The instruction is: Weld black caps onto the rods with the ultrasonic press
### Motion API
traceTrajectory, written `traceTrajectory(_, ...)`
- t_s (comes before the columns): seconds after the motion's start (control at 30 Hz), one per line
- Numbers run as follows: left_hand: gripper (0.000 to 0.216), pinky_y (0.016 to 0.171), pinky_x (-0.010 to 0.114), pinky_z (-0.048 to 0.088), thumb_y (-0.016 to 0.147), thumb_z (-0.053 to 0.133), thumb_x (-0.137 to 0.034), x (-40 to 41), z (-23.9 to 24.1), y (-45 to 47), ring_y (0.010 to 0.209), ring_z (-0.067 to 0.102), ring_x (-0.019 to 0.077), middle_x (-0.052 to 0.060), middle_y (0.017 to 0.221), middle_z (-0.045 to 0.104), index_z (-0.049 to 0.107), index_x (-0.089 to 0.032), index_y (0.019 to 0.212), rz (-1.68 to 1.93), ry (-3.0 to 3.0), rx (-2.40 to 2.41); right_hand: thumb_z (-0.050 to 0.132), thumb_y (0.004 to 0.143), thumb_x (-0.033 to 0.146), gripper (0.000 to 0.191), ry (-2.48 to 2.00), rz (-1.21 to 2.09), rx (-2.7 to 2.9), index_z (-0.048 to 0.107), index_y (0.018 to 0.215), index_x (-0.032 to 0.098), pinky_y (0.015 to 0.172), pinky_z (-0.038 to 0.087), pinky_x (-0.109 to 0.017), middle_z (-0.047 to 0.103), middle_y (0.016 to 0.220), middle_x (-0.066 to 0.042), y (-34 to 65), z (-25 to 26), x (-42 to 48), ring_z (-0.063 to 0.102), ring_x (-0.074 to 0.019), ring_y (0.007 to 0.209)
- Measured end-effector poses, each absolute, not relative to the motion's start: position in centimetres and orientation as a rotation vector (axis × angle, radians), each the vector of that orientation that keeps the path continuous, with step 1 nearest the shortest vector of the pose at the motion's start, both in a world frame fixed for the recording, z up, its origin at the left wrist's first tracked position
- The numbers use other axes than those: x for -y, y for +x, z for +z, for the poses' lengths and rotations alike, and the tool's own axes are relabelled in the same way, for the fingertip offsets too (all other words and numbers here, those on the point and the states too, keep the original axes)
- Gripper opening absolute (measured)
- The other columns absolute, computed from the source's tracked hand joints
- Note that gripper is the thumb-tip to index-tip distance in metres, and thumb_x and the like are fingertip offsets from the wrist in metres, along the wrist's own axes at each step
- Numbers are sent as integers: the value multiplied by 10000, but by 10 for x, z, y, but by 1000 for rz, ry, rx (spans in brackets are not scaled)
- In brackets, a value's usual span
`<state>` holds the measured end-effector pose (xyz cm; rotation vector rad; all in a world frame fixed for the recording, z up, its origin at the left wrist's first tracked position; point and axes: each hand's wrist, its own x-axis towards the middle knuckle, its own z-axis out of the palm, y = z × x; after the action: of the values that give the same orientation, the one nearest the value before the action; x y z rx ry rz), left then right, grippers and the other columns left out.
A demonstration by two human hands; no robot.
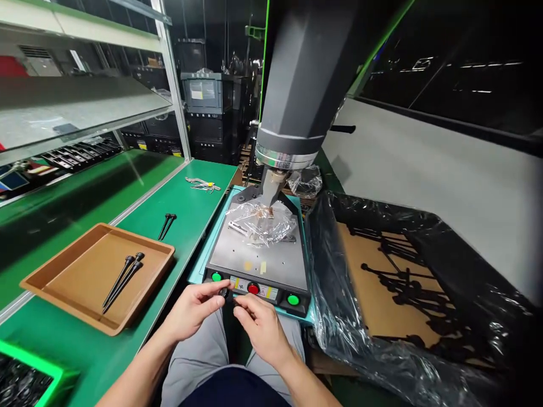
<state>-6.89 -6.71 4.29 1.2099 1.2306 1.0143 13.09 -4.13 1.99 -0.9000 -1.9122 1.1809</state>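
Observation:
In front of the machine's control panel, my left hand [195, 311] pinches a small black part [224, 292] between thumb and forefinger. My right hand [263, 328] is close beside it, its thumb and fingertips drawn together at the part's right side; the fingers partly hide what they grip. Beyond both hands stands a press-like machine with a grey base plate [271, 263], a red button [253, 289] and two green buttons, one green button [293, 299] to the right. Its tapered head [292, 96] reaches down to a fixture wrapped in clear plastic film [271, 226].
On the left, a brown tray [80, 246] on a green bench [163, 260] holds several long black rods [123, 282]. Two more rods and pliers [202, 184] lie beyond. At right stands a box lined with black plastic [339, 299], containing several black parts [403, 282].

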Motion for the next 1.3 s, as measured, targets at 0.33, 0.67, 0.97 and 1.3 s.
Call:
traceTrajectory(0.33,425,976,439,506,821,669,-371,61,44,-62,1182,577,293,85,1303,622,648,-243,1226,1028,1088,-1083,516,921,283,181,-945,1253,1812,678,908,204,610,436,-281,638,790,-30,131,18,40,555,-149,638)
traceTrajectory(0.67,457,1082,452,409,884,573,-397,58,36,-53,1320,452,278,55,1415,520,557,-278,1325,1016,1201,-1063,632,837,487,329,-891,1808,1328,611,841,158,403,258,-197,591,689,-13,125,2,37,400,-73,476)
traceTrajectory(0.97,493,1155,424,294,807,676,-396,16,12,-33,1360,395,271,82,1443,487,605,-263,1276,1035,1374,-1076,635,842,516,393,-891,1756,1116,602,996,157,383,199,-178,542,719,9,122,-11,20,371,-46,451)
traceTrajectory(1.3,644,971,375,449,620,860,-327,-122,-44,-50,1213,542,256,193,1385,494,541,-177,1159,1307,619,-1259,720,687,608,485,-1064,1647,843,582,892,190,409,309,-179,519,606,52,153,-57,-57,417,-76,464)
